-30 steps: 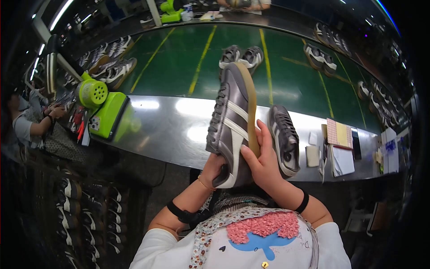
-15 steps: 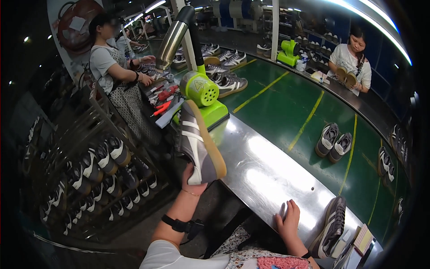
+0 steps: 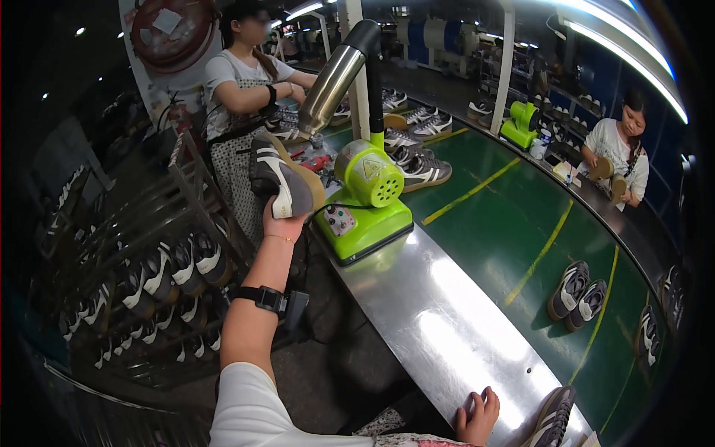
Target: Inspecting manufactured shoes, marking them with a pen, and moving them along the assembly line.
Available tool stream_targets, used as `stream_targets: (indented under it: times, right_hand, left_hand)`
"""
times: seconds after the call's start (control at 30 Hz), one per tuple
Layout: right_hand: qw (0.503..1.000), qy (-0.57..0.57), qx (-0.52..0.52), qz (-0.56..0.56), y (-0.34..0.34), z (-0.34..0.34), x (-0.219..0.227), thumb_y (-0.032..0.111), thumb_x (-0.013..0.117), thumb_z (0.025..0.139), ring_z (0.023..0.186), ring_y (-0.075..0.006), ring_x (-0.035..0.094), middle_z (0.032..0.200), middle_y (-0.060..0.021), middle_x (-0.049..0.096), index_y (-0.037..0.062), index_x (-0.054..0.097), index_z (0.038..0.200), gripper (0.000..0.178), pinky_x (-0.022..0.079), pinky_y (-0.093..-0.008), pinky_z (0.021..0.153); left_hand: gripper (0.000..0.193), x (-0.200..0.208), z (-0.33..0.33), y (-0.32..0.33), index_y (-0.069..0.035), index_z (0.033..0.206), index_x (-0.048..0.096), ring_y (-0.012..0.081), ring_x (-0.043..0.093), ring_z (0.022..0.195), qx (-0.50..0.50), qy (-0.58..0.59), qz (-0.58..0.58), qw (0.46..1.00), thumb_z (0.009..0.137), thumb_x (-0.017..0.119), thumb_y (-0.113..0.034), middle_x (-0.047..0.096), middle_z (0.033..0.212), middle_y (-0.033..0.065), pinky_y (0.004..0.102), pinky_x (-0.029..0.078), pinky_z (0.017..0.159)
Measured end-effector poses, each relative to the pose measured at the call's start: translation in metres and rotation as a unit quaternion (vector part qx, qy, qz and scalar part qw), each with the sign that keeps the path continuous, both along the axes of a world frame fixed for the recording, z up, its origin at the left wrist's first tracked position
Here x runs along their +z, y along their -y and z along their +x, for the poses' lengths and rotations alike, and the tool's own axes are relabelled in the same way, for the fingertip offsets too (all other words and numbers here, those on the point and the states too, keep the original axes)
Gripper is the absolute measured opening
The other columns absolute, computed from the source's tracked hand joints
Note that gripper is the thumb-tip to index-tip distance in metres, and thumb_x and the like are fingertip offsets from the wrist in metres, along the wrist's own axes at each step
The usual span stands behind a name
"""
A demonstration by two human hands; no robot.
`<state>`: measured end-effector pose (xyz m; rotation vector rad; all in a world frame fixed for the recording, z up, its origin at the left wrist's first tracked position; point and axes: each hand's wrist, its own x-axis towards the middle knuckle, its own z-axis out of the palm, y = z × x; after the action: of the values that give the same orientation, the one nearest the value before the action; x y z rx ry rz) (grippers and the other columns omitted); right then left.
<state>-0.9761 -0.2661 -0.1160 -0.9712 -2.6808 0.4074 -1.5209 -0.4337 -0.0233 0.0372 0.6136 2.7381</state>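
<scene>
My left arm is stretched out, and my left hand (image 3: 283,226) is closed around the heel end of a grey sneaker (image 3: 286,180) with white stripes and a gum sole. The sneaker is raised and tilted, just below the steel nozzle (image 3: 326,88) of a bright green hot-air blower (image 3: 366,223); whether the two touch I cannot tell. My right hand (image 3: 478,419) rests on the shiny metal table (image 3: 417,290), fingers apart, holding nothing. Beside it lies another grey sneaker (image 3: 553,419), partly cut off by the lower edge.
A green conveyor belt (image 3: 484,231) with yellow lines carries pairs of sneakers (image 3: 577,294). At left stands a rack (image 3: 179,167) with several shoes. One co-worker (image 3: 242,97) stands beyond the blower; another (image 3: 618,149) handles shoes across the belt. Tools (image 3: 319,162) lie behind the blower.
My left hand has carried the sneaker farther out, up toward the nozzle. The view has turned left. The co-worker at left has changed arm position. My right hand stays on the table.
</scene>
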Motion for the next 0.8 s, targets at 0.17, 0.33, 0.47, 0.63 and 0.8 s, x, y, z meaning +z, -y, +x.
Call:
stream_targets:
  times: [0.17, 0.33, 0.47, 0.63, 0.8]
  right_hand:
    - [1.0, -0.016, 0.001, 0.004, 0.002, -0.002, -0.005, 0.021, 0.062, 0.076, 0.112, -0.0429, 0.039, 0.124, -0.026, 0.041, 0.0082, 0.051, 0.115, 0.043, 0.033, -0.0485, 0.093]
    - [1.0, -0.008, 0.0, 0.002, 0.0, -0.005, -0.005, 0.021, 0.062, 0.075, 0.111, -0.0432, 0.04, 0.123, -0.0263, 0.042, 0.0082, 0.051, 0.115, 0.043, 0.033, -0.0492, 0.092]
    - [1.0, -0.008, 0.008, 0.012, -0.003, -0.005, -0.005, 0.022, 0.062, 0.075, 0.11, -0.0435, 0.04, 0.122, -0.0272, 0.042, 0.0079, 0.051, 0.115, 0.044, 0.034, -0.0496, 0.092]
    - [1.0, -0.01, 0.008, -0.001, -0.002, -0.009, 0.001, 0.021, 0.062, 0.075, 0.11, -0.0432, 0.04, 0.122, -0.0275, 0.042, 0.0076, 0.05, 0.116, 0.044, 0.033, -0.0493, 0.092]
    - [1.0, -0.01, 0.002, -0.01, -0.002, -0.008, -0.002, 0.021, 0.061, 0.076, 0.11, -0.0427, 0.04, 0.122, -0.0272, 0.042, 0.0077, 0.049, 0.116, 0.044, 0.032, -0.0488, 0.093]
  left_hand:
    - [0.032, -0.002, -0.033, -0.004, -0.006, 0.105, 0.055, 0.0278, 0.054, 0.1, 0.011, 0.016, 0.027, 0.999, 0.085, 0.037, -0.024, 0.059, 0.104, 0.009, 0.0447, 0.043, 0.086]
    - [0.03, -0.008, -0.035, -0.007, -0.006, 0.104, 0.056, 0.0271, 0.055, 0.099, 0.018, 0.021, 0.021, 0.999, 0.084, 0.04, -0.023, 0.059, 0.103, 0.009, 0.045, 0.043, 0.086]
    - [0.029, -0.01, -0.034, -0.01, -0.006, 0.103, 0.056, 0.0266, 0.055, 0.099, -0.003, -0.008, 0.009, 1.0, 0.083, 0.041, -0.023, 0.059, 0.103, 0.0089, 0.0446, 0.043, 0.086]
    - [0.03, -0.008, -0.037, -0.012, -0.007, 0.102, 0.057, 0.0267, 0.055, 0.098, 0.005, -0.003, 0.02, 1.0, 0.083, 0.042, -0.024, 0.06, 0.102, 0.0088, 0.0433, 0.043, 0.086]
    - [0.03, -0.004, -0.033, -0.015, -0.006, 0.102, 0.057, 0.0279, 0.055, 0.098, -0.008, 0.004, 0.023, 1.0, 0.083, 0.041, -0.024, 0.06, 0.101, 0.0089, 0.0438, 0.042, 0.086]
